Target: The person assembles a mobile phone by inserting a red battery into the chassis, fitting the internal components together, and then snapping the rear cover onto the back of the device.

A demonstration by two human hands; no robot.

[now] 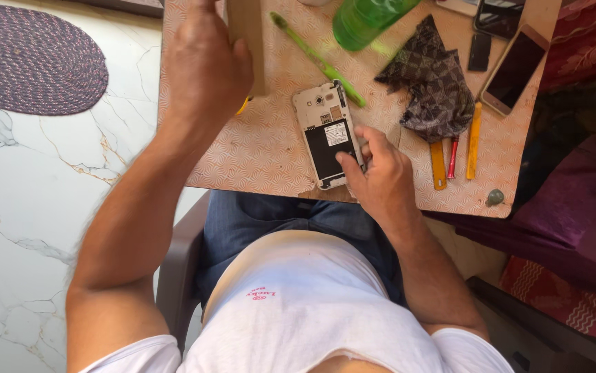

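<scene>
A white phone [324,128] lies face down on the patterned table [263,145] with its back cover off and its black battery showing. My right hand [377,176] grips the phone's lower right edge, thumb pressed on the battery. My left hand [204,65] is raised at the table's far left and holds a flat brown box-like piece [248,34] upright. A small yellow thing [243,106] peeks out under that hand.
A green toothbrush [318,61], a green bottle [363,21] and a dark patterned cloth [432,83] lie beyond the phone. Orange and red tools [453,155] and other phones [515,69] sit at the right. A round woven mat [32,59] lies on the marble floor.
</scene>
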